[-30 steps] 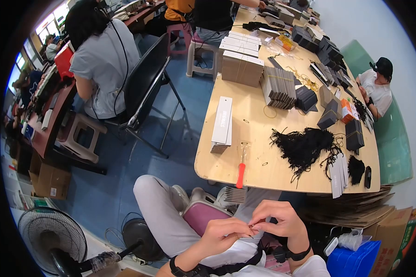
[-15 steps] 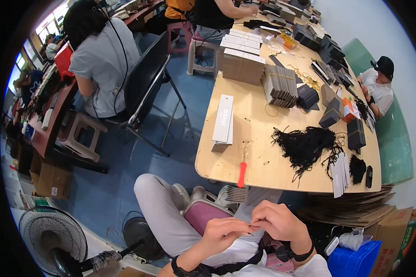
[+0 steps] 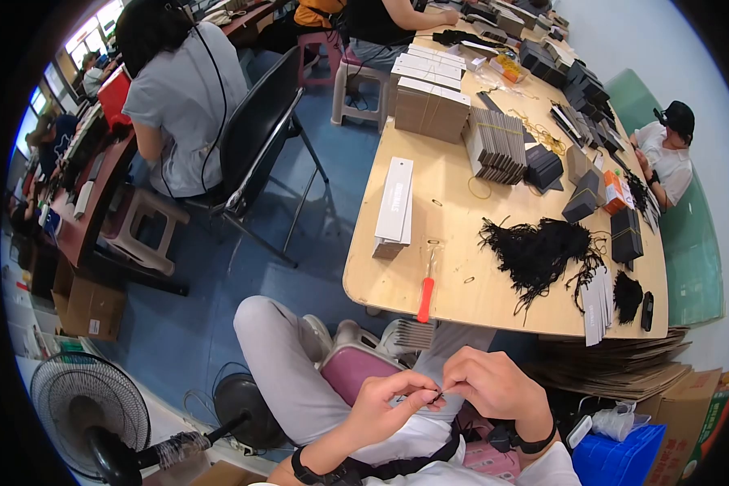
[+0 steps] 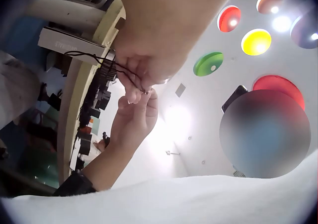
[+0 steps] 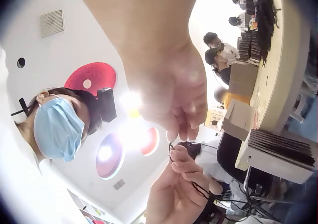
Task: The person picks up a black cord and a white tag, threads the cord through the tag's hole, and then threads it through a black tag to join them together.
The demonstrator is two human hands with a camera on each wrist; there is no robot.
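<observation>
Both hands meet over the lap, in front of the table's near edge. A thin black cord point(image 4: 102, 59) trails in a loose loop from the joined fingertips, and in the right wrist view the cord point(image 5: 198, 188) runs across the left palm. My left hand point(image 3: 393, 407) pinches it between thumb and fingers. The right hand point(image 3: 494, 387) pinches at the same spot, its fingertips right against the left ones. A small dark bit shows at the left fingertips in the head view; its detail is too small to make out.
On the table point(image 3: 454, 300) lie a stack of white printed cards point(image 3: 394, 202), a red-handled tool point(image 3: 425, 300), a heap of black cords point(image 3: 535, 251) and banded card stacks point(image 3: 494, 146). A fan point(image 3: 89, 405) stands left, a blue bin point(image 3: 620, 458) right. Other people sit nearby.
The left thumb and fingers have shifted, and a dark bit shows more plainly at their tips. The right hand has turned slightly; both hands stay together over the lap.
</observation>
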